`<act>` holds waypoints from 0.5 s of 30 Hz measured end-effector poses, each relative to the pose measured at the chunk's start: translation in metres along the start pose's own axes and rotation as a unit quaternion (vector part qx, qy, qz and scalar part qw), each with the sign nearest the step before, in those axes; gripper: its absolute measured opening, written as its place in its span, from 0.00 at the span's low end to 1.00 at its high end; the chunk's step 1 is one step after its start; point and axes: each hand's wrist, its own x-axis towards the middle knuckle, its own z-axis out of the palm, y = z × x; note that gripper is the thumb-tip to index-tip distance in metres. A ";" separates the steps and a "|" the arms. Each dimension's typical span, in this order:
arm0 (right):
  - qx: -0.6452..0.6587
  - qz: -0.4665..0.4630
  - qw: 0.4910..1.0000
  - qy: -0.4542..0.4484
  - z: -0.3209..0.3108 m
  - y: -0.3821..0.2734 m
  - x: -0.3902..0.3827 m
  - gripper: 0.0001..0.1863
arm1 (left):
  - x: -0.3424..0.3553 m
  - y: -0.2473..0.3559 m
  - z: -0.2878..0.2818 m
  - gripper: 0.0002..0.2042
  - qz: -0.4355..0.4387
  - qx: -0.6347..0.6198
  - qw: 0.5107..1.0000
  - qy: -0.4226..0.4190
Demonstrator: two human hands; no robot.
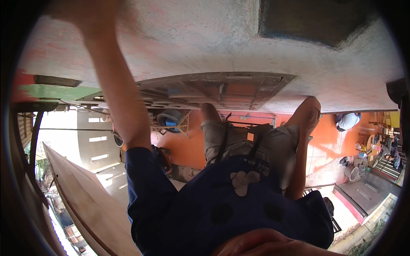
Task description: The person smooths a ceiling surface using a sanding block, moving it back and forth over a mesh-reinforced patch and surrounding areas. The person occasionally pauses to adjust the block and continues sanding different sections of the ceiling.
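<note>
Looking steeply down over the wearer's own body, the view takes in a dark blue shirt [222,205], grey shorts [239,136] and bare legs, with an orange tiled floor [188,145] far below. The person appears to be perched up high.

The left hand [81,15] reaches up to the top edge of the view and rests against a wide, rough concrete slab [205,38], grey with pinkish stains, which fills the whole upper part of the scene. The hand is blurred and partly cut off, so I cannot tell whether its fingers are spread or curled. The arm is held straight, probably as a brace against the slab for balance.

The right hand [313,114] sits lower, at the slab's near edge beside the right thigh. It seems to lean there for support, and it looks empty, but how its fingers lie is unclear.

A dark square recess [311,17] is set into the slab near the upper right. Under the slab's near edge lies a rusty metal frame [218,89]. A long pale wooden board [81,196] slants across the lower left, well apart from both hands. On the floor at the right, another person in a pale shirt [348,120] crouches among buckets.
</note>
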 end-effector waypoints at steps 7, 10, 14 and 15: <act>0.001 0.012 1.000 0.001 0.000 0.007 -0.001 0.10 | -0.133 0.081 -0.036 0.31 0.060 -0.032 0.974 -0.217; -0.059 0.005 0.998 0.001 0.005 0.008 -0.003 0.12 | -0.058 -0.022 -0.027 0.32 0.000 -0.029 0.991 -0.129; -0.125 -0.014 0.991 0.040 0.015 0.012 -0.003 0.13 | 0.041 -0.148 -0.035 0.32 -0.093 -0.021 0.995 -0.019; -0.146 -0.020 0.987 0.063 0.018 0.014 -0.002 0.13 | 0.038 -0.157 -0.042 0.33 -0.173 -0.051 0.984 -0.002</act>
